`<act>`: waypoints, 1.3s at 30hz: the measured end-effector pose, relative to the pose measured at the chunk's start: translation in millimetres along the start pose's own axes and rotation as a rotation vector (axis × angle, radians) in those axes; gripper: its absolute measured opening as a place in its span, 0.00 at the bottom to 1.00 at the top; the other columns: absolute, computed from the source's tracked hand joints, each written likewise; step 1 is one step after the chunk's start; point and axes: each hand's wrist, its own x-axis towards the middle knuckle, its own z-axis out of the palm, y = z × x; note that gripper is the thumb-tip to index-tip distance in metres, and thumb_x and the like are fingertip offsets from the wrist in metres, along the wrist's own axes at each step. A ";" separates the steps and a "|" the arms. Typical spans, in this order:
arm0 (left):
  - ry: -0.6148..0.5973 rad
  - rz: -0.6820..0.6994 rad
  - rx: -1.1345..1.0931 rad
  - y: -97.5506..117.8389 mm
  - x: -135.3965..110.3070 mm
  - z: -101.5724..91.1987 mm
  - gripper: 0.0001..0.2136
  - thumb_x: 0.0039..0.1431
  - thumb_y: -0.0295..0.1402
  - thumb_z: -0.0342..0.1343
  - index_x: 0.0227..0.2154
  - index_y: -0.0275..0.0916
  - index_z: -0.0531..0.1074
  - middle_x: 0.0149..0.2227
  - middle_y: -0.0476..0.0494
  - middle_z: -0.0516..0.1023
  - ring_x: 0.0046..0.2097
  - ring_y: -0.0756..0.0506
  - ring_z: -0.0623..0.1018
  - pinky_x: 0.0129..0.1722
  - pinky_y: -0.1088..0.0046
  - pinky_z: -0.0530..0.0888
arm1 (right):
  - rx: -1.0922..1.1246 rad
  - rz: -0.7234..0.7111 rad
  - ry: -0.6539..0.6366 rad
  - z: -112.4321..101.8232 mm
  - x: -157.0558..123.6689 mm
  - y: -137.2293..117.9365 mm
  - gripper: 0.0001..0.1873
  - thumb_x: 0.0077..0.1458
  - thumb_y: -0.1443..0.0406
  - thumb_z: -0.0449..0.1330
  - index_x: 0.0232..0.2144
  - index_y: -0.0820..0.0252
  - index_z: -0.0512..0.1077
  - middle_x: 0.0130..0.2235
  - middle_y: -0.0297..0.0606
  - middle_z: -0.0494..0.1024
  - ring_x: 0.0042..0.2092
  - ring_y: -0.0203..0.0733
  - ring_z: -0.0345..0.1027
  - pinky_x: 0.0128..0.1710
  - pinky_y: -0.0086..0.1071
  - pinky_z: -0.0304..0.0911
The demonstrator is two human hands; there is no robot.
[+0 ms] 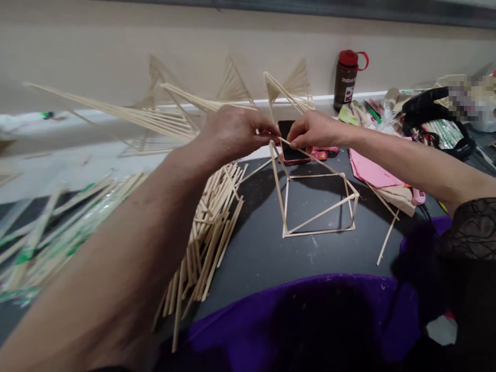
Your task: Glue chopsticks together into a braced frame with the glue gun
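A frame of thin wooden sticks (320,233), glued or joined at its corners, stands on the dark table in front of me. My right hand (315,130) pinches a slanting wooden stick (323,164) near its upper end; its lower end meets the frame's back right corner. At the upper tip of that stick, the fingers of my left hand (242,130) are pressed together, just above the peak where two other sticks meet. Whether anything else sits between those fingertips is too small to tell. Behind my hands lies a phone (293,154), partly covered.
A heap of loose sticks (211,232) lies left of the frame, with bagged sticks (77,227) farther left. Finished stick structures (166,121) line the wall. A bottle (344,82), pink sheets (375,168) and black headphones (432,106) are at right. A purple surface (248,310) borders the front.
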 end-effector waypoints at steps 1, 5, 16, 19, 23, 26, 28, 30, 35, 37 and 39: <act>-0.010 0.003 0.022 4.4 0.5 -3.9 0.13 0.59 0.35 0.61 0.44 0.44 0.88 0.37 0.42 0.86 0.36 0.44 0.76 0.37 0.67 0.64 | -0.002 0.000 0.011 0.4 -0.4 -0.7 0.03 0.58 0.73 0.67 0.34 0.65 0.81 0.25 0.32 0.76 0.28 0.34 0.70 0.32 0.28 0.67; -0.010 0.068 0.077 18.5 0.7 -15.9 0.15 0.62 0.35 0.58 0.46 0.42 0.87 0.40 0.41 0.87 0.39 0.45 0.77 0.39 0.68 0.65 | -0.051 -0.011 0.079 1.3 -3.8 -2.7 0.01 0.57 0.73 0.67 0.33 0.65 0.78 0.24 0.32 0.75 0.29 0.35 0.71 0.31 0.27 0.66; 0.332 -0.129 -0.537 40.6 -61.2 -19.5 0.08 0.57 0.37 0.63 0.35 0.44 0.87 0.29 0.46 0.83 0.31 0.45 0.78 0.33 0.69 0.74 | -0.182 -0.064 0.061 -3.1 -43.1 -17.1 0.05 0.58 0.72 0.62 0.36 0.65 0.79 0.28 0.38 0.79 0.37 0.40 0.73 0.38 0.33 0.64; 0.409 -0.189 -0.694 44.8 -74.5 -6.3 0.07 0.56 0.38 0.65 0.33 0.45 0.86 0.30 0.45 0.83 0.29 0.46 0.77 0.25 0.72 0.70 | -0.184 -0.079 0.047 -1.3 -47.4 -17.1 0.05 0.58 0.72 0.62 0.35 0.65 0.79 0.28 0.37 0.78 0.37 0.40 0.73 0.38 0.34 0.64; 0.431 -0.271 -0.814 48.4 -75.1 8.1 0.12 0.53 0.35 0.63 0.39 0.40 0.86 0.31 0.45 0.82 0.29 0.49 0.77 0.23 0.77 0.69 | -0.218 -0.085 0.064 0.7 -49.1 -18.1 0.06 0.58 0.73 0.61 0.32 0.64 0.79 0.28 0.36 0.78 0.35 0.38 0.71 0.39 0.33 0.63; 0.412 -0.296 -0.863 51.8 -72.3 13.1 0.14 0.53 0.34 0.61 0.41 0.38 0.85 0.30 0.46 0.82 0.30 0.48 0.78 0.24 0.77 0.70 | -0.242 -0.091 0.075 0.9 -49.0 -18.1 0.06 0.58 0.73 0.61 0.32 0.64 0.79 0.28 0.34 0.78 0.33 0.36 0.70 0.39 0.33 0.62; 0.410 -0.295 -0.889 53.7 -71.0 15.2 0.13 0.54 0.34 0.61 0.40 0.37 0.85 0.31 0.44 0.83 0.29 0.49 0.78 0.23 0.77 0.70 | -0.246 -0.091 0.078 0.8 -48.1 -17.5 0.07 0.57 0.73 0.61 0.31 0.63 0.79 0.27 0.33 0.77 0.32 0.36 0.70 0.39 0.33 0.61; 0.407 -0.295 -0.909 54.8 -70.0 17.5 0.12 0.55 0.34 0.61 0.38 0.37 0.86 0.31 0.44 0.83 0.28 0.49 0.77 0.22 0.77 0.68 | -0.244 -0.091 0.087 0.9 -46.5 -17.0 0.07 0.57 0.74 0.61 0.31 0.63 0.79 0.27 0.32 0.77 0.32 0.35 0.70 0.39 0.33 0.60; 0.397 -0.296 -0.935 53.6 -67.7 22.6 0.11 0.55 0.32 0.61 0.38 0.37 0.86 0.26 0.46 0.80 0.27 0.48 0.77 0.22 0.77 0.67 | -0.258 -0.097 0.070 3.2 -40.2 -18.5 0.07 0.58 0.74 0.62 0.30 0.63 0.78 0.25 0.32 0.76 0.32 0.36 0.70 0.38 0.32 0.59; 0.395 -0.295 -0.953 52.8 -67.3 23.6 0.10 0.55 0.33 0.62 0.37 0.37 0.85 0.26 0.46 0.80 0.27 0.48 0.76 0.21 0.77 0.67 | -0.287 -0.095 0.054 4.3 -37.8 -19.3 0.07 0.57 0.74 0.62 0.29 0.63 0.78 0.25 0.32 0.76 0.31 0.36 0.69 0.37 0.32 0.58; 0.387 -0.286 -0.974 52.4 -67.4 24.4 0.10 0.55 0.34 0.62 0.36 0.37 0.85 0.26 0.46 0.79 0.26 0.48 0.76 0.21 0.77 0.66 | -0.306 -0.105 0.046 5.0 -36.5 -19.1 0.07 0.57 0.74 0.61 0.30 0.63 0.79 0.25 0.32 0.76 0.31 0.36 0.69 0.36 0.32 0.58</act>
